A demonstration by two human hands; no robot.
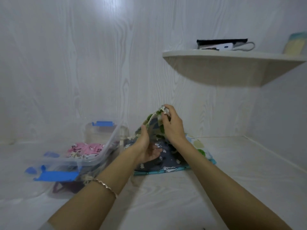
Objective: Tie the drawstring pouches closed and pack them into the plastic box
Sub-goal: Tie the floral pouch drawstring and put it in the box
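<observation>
Nearest, two bare forearms reach in from 6 o'clock, a thin bracelet on the left wrist. The left hand sits low, palm turned up, thumb against the left edge of a green-patterned pouch; its fingers curl loosely beneath, and whether they really grip the cloth cannot be told. Just above it, toward 1 o'clock, the right hand pinches the gathered top of that pouch, where pale cord shows. The hands are close but not touching. The pouch hangs tent-like over a pile of pouches on the pale surface, its long axis running from about 7 o'clock up to 1 o'clock, mouth at the high end, pointing away from the person. The step in hand looks like closing this pouch; next the cords probably need pulling snug and knotting while the lower hand steadies the body. At 9 o'clock from the hands stands the plastic box, open, with pink pouches already inside. Farthest, at 2 o'clock, a wall shelf carries a few items.
</observation>
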